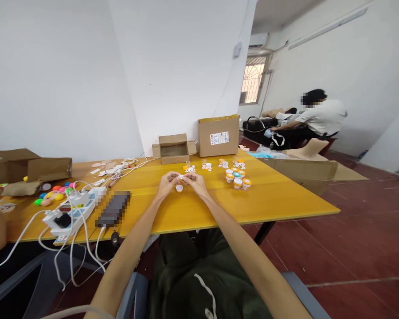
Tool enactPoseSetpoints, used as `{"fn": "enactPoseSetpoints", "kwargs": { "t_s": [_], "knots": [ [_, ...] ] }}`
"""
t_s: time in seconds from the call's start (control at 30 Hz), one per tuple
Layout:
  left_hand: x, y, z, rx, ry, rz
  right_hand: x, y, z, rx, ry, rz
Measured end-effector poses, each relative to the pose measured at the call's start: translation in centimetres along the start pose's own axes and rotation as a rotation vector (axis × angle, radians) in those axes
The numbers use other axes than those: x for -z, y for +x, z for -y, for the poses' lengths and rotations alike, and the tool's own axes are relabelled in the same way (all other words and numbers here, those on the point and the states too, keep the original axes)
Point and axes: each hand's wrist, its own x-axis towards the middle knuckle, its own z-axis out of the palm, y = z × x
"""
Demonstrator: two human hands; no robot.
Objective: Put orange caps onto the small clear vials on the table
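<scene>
My left hand (168, 182) and my right hand (194, 181) meet above the yellow table (269, 199), fingers pinched together on a small white piece (181, 177) held between them. Just below them a small white cap-like piece with an orange rim (179, 188) lies on the table. To the right stands a cluster of small white jars with orange and teal lids (237, 178). Several small white and orange parts (190, 169) lie scattered beyond my hands.
Two cardboard boxes (174, 148) (218, 135) stand at the table's far edge, another (29, 170) at far left. A power strip with white cables (69, 212), a dark device (113, 209) and coloured round pieces (53, 192) lie left. A seated person (319, 117) works at back right.
</scene>
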Motion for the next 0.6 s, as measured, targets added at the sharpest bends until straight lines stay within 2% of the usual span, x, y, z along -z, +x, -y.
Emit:
{"fn": "enactPoseSetpoints", "kwargs": {
  "t_s": [0.4,0.6],
  "knots": [
    [-0.2,-0.2,-0.7,0.065,-0.076,0.024,0.2,-0.1,-0.2,-0.022,0.054,0.041],
    [-0.4,-0.3,-1.0,0.075,-0.091,0.010,0.4,0.2,-0.9,-0.027,-0.016,0.072]
  ]
}}
